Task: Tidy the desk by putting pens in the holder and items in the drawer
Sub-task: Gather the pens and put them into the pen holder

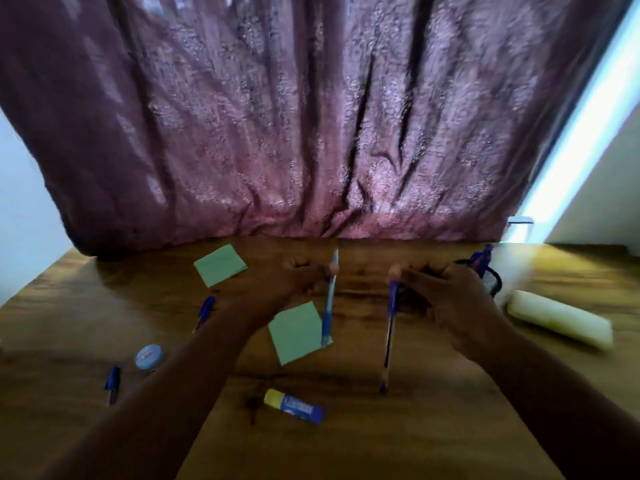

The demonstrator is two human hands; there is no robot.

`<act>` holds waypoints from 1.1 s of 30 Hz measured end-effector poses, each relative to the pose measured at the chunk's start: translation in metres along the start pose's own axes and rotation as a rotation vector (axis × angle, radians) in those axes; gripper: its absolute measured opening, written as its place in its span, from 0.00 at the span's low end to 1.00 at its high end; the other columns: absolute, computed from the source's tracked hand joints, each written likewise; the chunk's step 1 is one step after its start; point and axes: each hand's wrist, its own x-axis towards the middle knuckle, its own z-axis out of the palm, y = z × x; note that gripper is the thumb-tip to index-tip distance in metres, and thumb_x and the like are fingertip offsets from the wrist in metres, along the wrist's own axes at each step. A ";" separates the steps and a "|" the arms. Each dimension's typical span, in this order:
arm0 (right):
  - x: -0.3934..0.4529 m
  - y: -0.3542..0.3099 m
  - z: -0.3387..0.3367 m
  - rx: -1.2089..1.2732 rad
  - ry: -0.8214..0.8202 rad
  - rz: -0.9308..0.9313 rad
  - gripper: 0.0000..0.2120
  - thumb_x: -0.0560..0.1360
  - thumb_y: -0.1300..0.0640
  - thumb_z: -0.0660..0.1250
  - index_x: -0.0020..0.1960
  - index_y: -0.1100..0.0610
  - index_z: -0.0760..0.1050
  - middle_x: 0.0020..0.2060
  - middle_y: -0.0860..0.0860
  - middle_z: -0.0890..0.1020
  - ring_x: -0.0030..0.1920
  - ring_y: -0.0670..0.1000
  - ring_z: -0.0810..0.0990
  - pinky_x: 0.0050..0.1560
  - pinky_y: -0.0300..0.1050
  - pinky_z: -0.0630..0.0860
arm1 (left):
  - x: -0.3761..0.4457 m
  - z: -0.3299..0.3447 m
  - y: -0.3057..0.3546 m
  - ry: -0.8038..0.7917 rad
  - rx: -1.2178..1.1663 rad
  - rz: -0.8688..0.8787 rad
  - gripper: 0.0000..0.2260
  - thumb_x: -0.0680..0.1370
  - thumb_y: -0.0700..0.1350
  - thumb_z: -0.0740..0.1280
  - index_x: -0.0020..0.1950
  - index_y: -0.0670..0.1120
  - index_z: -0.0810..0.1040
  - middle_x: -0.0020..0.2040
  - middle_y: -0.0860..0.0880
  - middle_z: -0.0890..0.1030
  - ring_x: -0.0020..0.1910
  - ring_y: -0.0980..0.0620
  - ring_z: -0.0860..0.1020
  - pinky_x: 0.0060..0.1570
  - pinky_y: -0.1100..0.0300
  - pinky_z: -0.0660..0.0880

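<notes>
My left hand (294,277) pinches a light blue pen (328,308) near its top, and the pen hangs point down above the wooden desk (433,410). My right hand (446,292) grips a dark blue pen (389,337) the same way, held upright. The black mesh pen holder (490,277) stands just behind my right hand, with a blue pen sticking out of it. Two more blue pens lie on the desk, one (205,311) beside my left forearm and one (112,382) at the far left. No drawer is in view.
Two green sticky-note pads lie on the desk, one (220,265) at the back and one (296,332) under the hanging pens. A small round blue tub (149,356), a yellow-and-blue glue stick (292,406) and a pale yellow roll (559,322) lie about. A purple curtain (311,116) hangs behind.
</notes>
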 end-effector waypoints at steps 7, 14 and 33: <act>0.015 -0.038 -0.125 0.157 0.417 -0.241 0.03 0.72 0.61 0.70 0.45 0.59 0.78 0.32 0.50 0.83 0.33 0.50 0.81 0.40 0.45 0.82 | 0.054 0.116 0.057 -0.033 -0.055 0.202 0.11 0.74 0.48 0.72 0.32 0.46 0.79 0.24 0.55 0.76 0.25 0.61 0.69 0.28 0.68 0.66; 0.035 -0.021 -0.177 0.103 0.623 -0.356 0.02 0.73 0.61 0.70 0.43 0.56 0.80 0.30 0.47 0.84 0.32 0.47 0.82 0.37 0.42 0.81 | 0.088 0.199 0.063 0.015 -0.023 0.287 0.12 0.74 0.45 0.73 0.31 0.54 0.81 0.25 0.54 0.79 0.24 0.61 0.68 0.28 0.63 0.64; 0.081 0.059 -0.192 -0.498 0.522 -0.268 0.06 0.70 0.52 0.73 0.43 0.53 0.81 0.36 0.46 0.82 0.38 0.44 0.80 0.37 0.34 0.71 | 0.108 0.239 0.015 0.032 0.217 0.131 0.05 0.70 0.46 0.76 0.41 0.48 0.81 0.34 0.55 0.80 0.32 0.62 0.77 0.34 0.67 0.72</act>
